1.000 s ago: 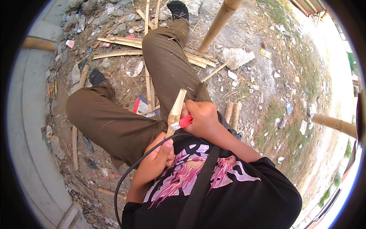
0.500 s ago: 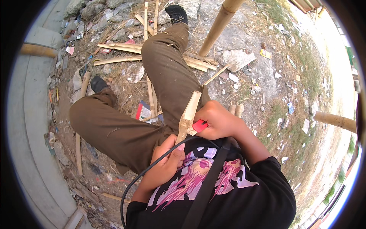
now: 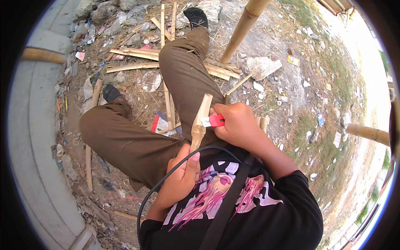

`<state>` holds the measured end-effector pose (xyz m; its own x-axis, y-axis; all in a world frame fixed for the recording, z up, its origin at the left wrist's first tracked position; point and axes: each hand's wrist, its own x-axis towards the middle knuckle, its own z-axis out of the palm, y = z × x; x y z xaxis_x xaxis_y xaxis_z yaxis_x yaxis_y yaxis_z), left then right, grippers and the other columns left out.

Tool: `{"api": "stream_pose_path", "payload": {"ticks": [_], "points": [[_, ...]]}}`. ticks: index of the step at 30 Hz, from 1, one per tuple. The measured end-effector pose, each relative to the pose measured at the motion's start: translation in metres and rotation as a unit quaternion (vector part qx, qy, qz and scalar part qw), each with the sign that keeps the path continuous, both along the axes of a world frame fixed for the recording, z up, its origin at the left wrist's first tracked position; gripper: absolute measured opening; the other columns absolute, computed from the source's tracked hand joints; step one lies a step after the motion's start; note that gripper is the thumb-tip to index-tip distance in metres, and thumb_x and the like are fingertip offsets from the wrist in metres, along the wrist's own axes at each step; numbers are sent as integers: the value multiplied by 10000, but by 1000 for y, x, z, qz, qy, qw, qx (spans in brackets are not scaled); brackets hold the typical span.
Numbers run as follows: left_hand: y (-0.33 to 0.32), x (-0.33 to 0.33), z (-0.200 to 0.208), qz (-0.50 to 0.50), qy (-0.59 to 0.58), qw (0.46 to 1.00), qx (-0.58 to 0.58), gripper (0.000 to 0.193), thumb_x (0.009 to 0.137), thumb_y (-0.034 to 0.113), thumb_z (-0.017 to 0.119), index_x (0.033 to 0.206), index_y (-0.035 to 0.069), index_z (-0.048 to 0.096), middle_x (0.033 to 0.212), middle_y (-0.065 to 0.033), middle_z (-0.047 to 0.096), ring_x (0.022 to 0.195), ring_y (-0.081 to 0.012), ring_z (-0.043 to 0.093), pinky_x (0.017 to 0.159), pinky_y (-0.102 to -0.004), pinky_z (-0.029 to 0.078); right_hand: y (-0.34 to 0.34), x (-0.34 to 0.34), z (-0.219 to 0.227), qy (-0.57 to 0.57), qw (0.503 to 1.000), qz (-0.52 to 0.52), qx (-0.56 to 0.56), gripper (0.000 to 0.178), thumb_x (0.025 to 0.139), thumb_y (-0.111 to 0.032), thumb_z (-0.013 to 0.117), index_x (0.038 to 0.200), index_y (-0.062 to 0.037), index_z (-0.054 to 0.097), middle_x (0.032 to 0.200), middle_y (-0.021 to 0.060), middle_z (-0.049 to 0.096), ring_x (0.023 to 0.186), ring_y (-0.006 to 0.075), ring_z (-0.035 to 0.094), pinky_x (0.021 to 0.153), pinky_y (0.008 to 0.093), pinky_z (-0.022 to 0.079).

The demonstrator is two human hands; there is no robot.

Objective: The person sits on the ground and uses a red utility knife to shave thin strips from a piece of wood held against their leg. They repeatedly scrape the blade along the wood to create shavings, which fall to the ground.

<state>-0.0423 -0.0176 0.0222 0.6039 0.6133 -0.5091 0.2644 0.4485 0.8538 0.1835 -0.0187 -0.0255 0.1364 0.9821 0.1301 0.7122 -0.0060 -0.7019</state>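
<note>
My left hand point(image 3: 183, 173) is closed around the lower end of a pale bamboo piece point(image 3: 199, 127), its thumb lying along it. The piece points upward and tilts slightly right, with a thick rough knot midway and a paler, trimmed upper part. My right hand point(image 3: 236, 124) is wrapped round a red utility knife point(image 3: 216, 121). Its short, light blade touches or nearly touches the right side of the bamboo just above the knot. Most of the handle is hidden in my fist. A black cable point(image 3: 166, 173) arcs over my left hand.
Split bamboo strips point(image 3: 133, 66) lie on the littered ground beyond my legs. An upright bamboo pole point(image 3: 243, 31) stands ahead, and another pole point(image 3: 368, 133) juts in at right. A grey wall point(image 3: 39, 137) runs along the left. Stones and grass lie at right.
My right hand and the knife have moved up and away along the bamboo, from the knot to just above it. More of the blade shows. My left hand keeps its hold.
</note>
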Motion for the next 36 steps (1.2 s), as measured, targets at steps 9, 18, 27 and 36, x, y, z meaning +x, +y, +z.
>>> {"api": "stream_pose_path", "payload": {"ticks": [9, 18, 27, 36], "points": [[-6, -16, -3, 78, -65, 993, -66, 249, 1137, 218, 465, 946, 60, 439, 711, 21, 413, 580, -41, 343, 507, -219, 305, 46, 54, 31, 111, 958, -263, -6, 270, 902, -212, 676, 779, 19, 611, 609, 204, 584, 549, 403, 573, 560, 430, 461], [19, -7, 0, -25, -56, 998, -3, 469, 1138, 244, 433, 1521, -27, 447, 838, 26, 437, 743, -60, 395, 667, -214, 374, 3, 26, 44, 102, 992, 46, -59, 411, 981, -417, 631, 926, -22, 533, 636, 191, 558, 614, 425, 604, 573, 464, 450], [14, 1, -6, -12, -8, 1000, -16, 319, 1140, 302, 469, 1284, 27, 538, 834, 68, 416, 715, -3, 350, 589, -160, 308, -25, 11, 19, 28, 988, 107, -103, 418, 1058, -451, 547, 1019, -44, 463, 723, 210, 631, 649, 449, 647, 582, 524, 481], [-1, 2, -14, -17, 9, 998, 56, 283, 1146, 318, 443, 1023, 66, 479, 767, 65, 379, 669, 0, 333, 562, -167, 291, -3, 30, 24, -31, 993, 49, -104, 434, 1086, -460, 480, 1045, -29, 504, 728, 247, 654, 670, 495, 643, 603, 560, 489]]}}
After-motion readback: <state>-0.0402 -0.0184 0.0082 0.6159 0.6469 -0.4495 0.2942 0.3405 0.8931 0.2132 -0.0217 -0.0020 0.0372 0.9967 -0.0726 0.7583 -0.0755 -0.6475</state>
